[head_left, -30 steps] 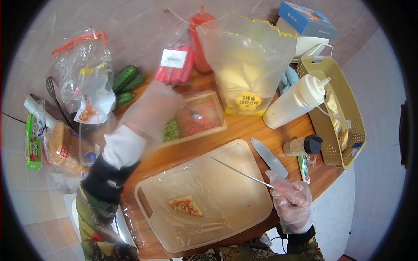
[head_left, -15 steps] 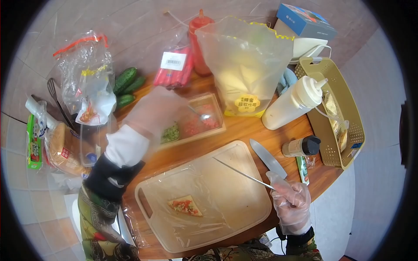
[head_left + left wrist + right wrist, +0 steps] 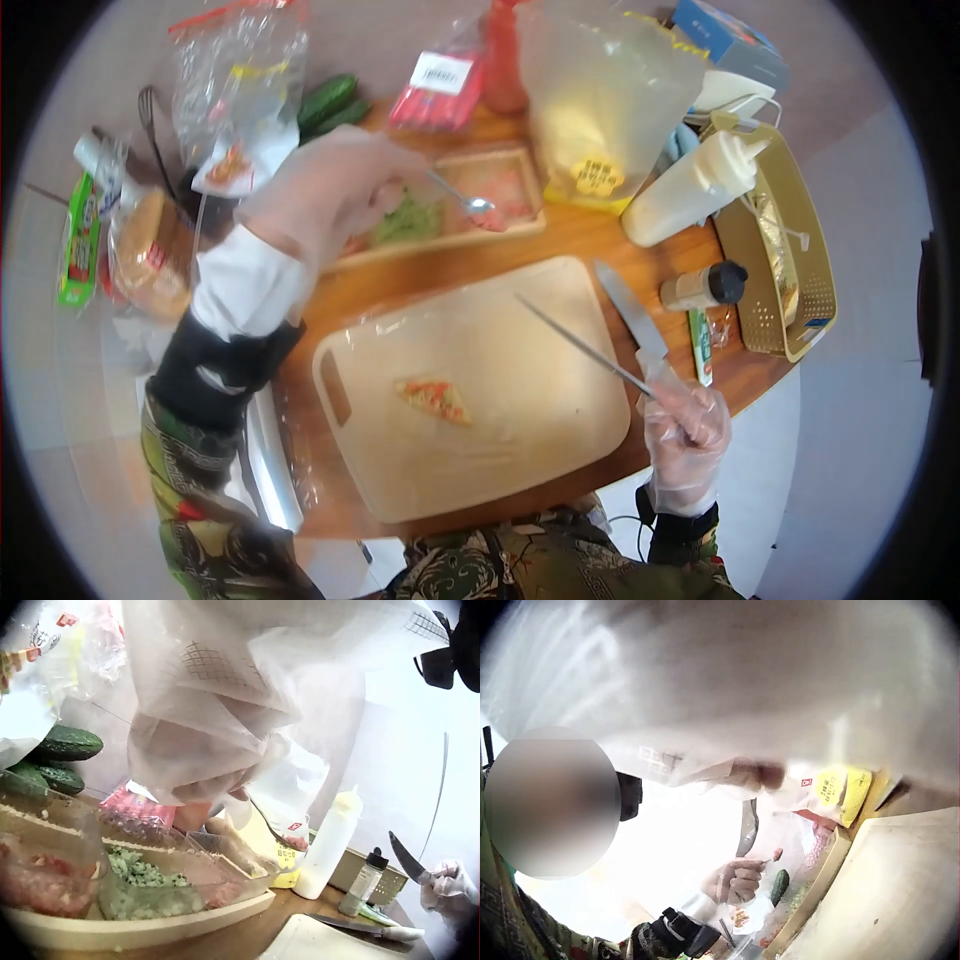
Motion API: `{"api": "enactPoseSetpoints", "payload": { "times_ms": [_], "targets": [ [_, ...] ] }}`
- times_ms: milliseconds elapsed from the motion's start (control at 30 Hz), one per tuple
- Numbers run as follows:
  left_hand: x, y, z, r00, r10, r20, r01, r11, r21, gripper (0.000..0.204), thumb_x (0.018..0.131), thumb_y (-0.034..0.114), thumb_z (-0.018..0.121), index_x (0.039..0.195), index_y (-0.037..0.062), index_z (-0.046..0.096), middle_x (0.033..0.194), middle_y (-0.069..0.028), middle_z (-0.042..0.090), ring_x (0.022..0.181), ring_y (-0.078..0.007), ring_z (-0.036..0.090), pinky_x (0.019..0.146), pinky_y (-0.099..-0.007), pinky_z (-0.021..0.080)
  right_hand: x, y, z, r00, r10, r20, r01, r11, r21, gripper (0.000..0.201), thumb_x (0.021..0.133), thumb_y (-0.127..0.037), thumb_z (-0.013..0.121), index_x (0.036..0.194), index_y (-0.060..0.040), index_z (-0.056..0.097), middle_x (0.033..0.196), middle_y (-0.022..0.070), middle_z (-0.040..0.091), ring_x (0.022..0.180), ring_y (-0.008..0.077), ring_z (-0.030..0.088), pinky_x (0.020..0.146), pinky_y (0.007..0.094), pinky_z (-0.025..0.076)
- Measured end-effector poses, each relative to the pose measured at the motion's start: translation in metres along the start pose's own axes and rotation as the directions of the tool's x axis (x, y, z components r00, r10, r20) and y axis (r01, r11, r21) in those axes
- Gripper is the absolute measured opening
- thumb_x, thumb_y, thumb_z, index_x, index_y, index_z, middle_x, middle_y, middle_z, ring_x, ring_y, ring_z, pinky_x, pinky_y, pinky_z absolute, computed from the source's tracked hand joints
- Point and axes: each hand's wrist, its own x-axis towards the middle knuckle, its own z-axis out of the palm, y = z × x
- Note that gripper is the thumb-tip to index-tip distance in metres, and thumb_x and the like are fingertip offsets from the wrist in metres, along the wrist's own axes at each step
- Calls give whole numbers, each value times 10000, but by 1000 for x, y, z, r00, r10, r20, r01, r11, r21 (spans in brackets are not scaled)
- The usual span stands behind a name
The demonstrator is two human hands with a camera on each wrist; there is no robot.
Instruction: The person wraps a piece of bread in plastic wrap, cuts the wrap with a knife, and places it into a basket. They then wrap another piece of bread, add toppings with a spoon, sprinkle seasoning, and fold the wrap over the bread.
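Note:
My gloved left hand (image 3: 335,190) pinches a metal spoon (image 3: 478,204), raised over the wooden tray (image 3: 480,236). Red diced bits (image 3: 297,843) sit in the spoon's bowl. Chopped green filling (image 3: 410,222) and more red filling (image 3: 512,190) fill the tray's compartments. At the board's right edge, my gloved right hand (image 3: 688,440) grips a knife (image 3: 585,345), its blade angled over the cutting board (image 3: 500,450). A triangular bread piece (image 3: 433,400) topped with red and green bits lies on that board.
Behind the tray stand a bread bag (image 3: 570,120) and a red bottle (image 3: 505,60). To the right are a white squeeze bottle (image 3: 685,195), a second knife (image 3: 628,305), a seasoning jar (image 3: 700,287) and a basket (image 3: 815,270). Cucumbers (image 3: 328,100) lie at the back left.
The head view has tilted, so the table sits higher in it. My left hand has lifted the spoon out of the red compartment. The right hand keeps its hold on the knife.

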Motion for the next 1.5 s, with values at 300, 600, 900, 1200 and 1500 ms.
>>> {"api": "enactPoseSetpoints", "payload": {
  "times_ms": [300, 600, 900, 1200, 1500],
  "targets": [
    [-83, -11, 26, 1000, 7, -5, -6, 971, 238, 231, 908, 191, 653, 810, -17, 667, 595, 24, 430, 527, -66, 391, 473, -259, 256, -28, -11, 3, 998, 45, 41, -47, 998, 34, 279, 814, -17, 711, 1082, -73, 768, 862, 68, 685, 744, 170, 579, 687, 287, 462],
    [-108, -39, 44, 999, -48, 5, 47, 996, 80, 174, 870, 132, 707, 822, -11, 620, 571, 24, 470, 447, -79, 388, 421, -249, 250, -48, -11, 10, 973, 138, 187, -137, 990, -19, 357, 770, 52, 712, 1087, -100, 774, 883, 98, 629, 822, 198, 621, 713, 293, 495],
    [-108, -14, 50, 913, -386, -130, 399, 912, 93, 240, 889, 212, 687, 773, 12, 627, 531, 29, 469, 429, -69, 398, 410, -266, 259, -50, -4, 17, 964, 191, 185, -170, 978, -125, 328, 788, -14, 770, 1079, -165, 785, 966, 130, 640, 797, 240, 641, 703, 321, 536],
    [-105, -15, 51, 933, -344, -105, 358, 919, 166, 275, 896, 231, 668, 749, 2, 628, 507, 21, 471, 416, -69, 395, 406, -275, 270, -44, -15, 27, 973, 143, 183, -96, 965, -243, 305, 782, -43, 799, 1055, -179, 792, 923, 108, 609, 787, 236, 645, 651, 316, 544],
    [-106, -10, 53, 929, -347, -131, 365, 917, 160, 277, 886, 225, 662, 720, 6, 632, 507, 26, 469, 433, -61, 398, 417, -274, 275, -45, -9, 27, 979, 25, 203, 34, 959, -280, 274, 782, -51, 807, 1032, -164, 794, 919, 89, 614, 759, 219, 631, 633, 308, 546]
  ]
}}
